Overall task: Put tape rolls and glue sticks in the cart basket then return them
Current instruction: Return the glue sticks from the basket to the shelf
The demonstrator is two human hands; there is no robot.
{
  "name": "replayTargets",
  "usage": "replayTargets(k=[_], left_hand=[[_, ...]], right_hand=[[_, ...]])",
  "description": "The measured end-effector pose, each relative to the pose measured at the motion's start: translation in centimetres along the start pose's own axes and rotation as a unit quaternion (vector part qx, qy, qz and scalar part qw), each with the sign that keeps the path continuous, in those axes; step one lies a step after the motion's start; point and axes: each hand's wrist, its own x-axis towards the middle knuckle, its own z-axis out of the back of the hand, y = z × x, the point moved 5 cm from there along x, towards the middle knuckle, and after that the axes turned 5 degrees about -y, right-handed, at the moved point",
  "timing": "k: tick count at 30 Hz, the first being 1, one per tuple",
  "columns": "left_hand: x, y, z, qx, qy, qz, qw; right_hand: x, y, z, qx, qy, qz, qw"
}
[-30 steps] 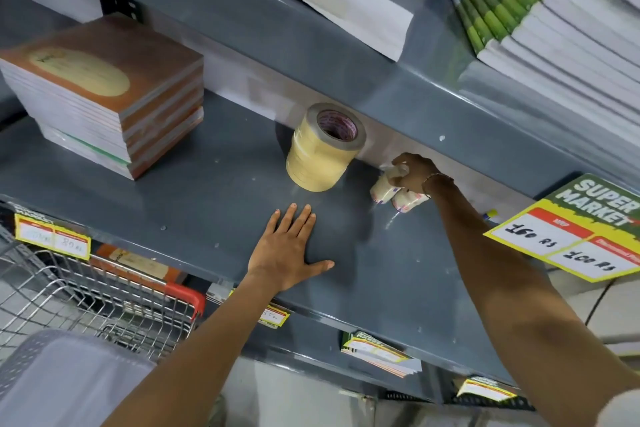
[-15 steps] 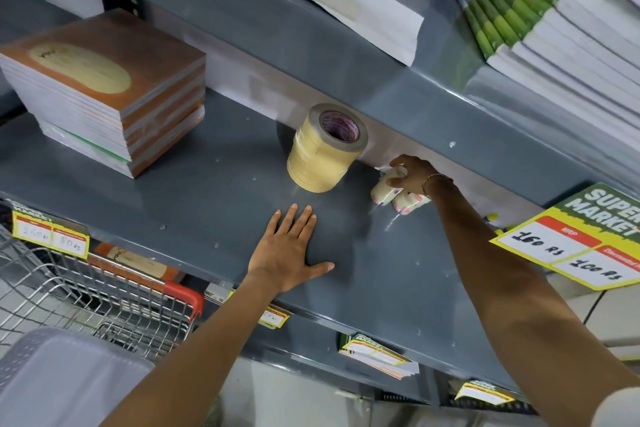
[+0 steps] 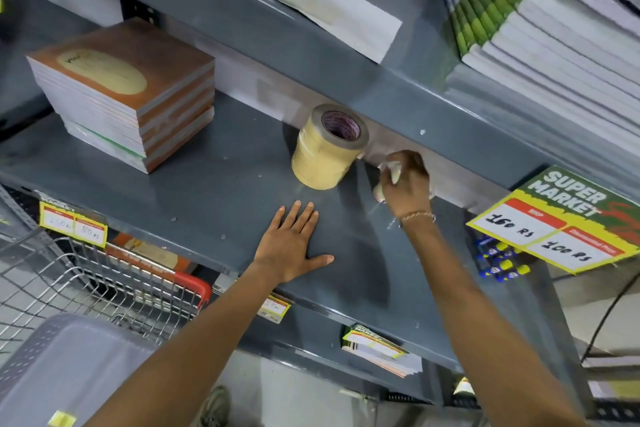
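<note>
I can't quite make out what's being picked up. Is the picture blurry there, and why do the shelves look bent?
Head view: the right hand and the small whitish things it grips are smeared by motion blur; the tape rolls and flat left hand look sharp. The wide-angle lens bows the shelf edges. The shelf's gloss shows soft glare.

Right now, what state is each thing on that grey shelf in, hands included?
Stack of tan tape rolls: upright, untouched.
Small white glue sticks: gripped by right hand.
Right hand: curled around glue sticks.
Left hand: flat, pressing on shelf.
Stack of brown notebooks: piled, untouched.
</note>
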Motion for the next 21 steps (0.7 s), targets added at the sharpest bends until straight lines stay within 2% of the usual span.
replayTargets(k=[1, 4, 6, 8, 11, 13, 16, 19, 21], left_hand=[[-0.3, 0.0, 0.3, -0.006, -0.006, 0.008, 1.0], [-2.1, 0.7, 2.0, -0.024, -0.043, 0.049, 0.998], [-4.3, 1.6, 3.6, -0.043, -0.083, 0.079, 0.992], [-7.6, 2.8, 5.6, -0.065, -0.154, 0.138, 0.976], [-15.9, 6.4, 7.1, -0.071, -0.273, 0.288, 0.915], [-22.1, 8.9, 6.7, -0.084, -0.317, 0.381, 0.865], [-30.5, 12.6, 4.2, -0.116, -0.281, 0.499, 0.812], [-38.7, 16.5, -0.3, -0.16, -0.157, 0.627, 0.746], [-43.2, 17.9, -3.8, -0.188, -0.084, 0.675, 0.708]], right_hand=[[-1.3, 0.1, -0.7, 0.033, -0.021, 0.03, 0.999], [-7.1, 1.7, -3.9, 0.114, 0.003, 0.108, 0.988], [-10.4, 4.0, -5.7, 0.158, 0.035, 0.155, 0.975], [-13.6, 6.6, -7.5, 0.197, 0.093, 0.185, 0.958], [-19.0, 11.9, -9.8, 0.24, 0.184, 0.254, 0.919], [-22.5, 15.3, -11.6, 0.24, 0.251, 0.3, 0.888], [-27.4, 19.4, -15.6, 0.182, 0.361, 0.363, 0.84], [-33.9, 22.9, -20.8, 0.076, 0.496, 0.406, 0.764], [-37.7, 24.7, -24.0, 0.023, 0.533, 0.414, 0.738]])
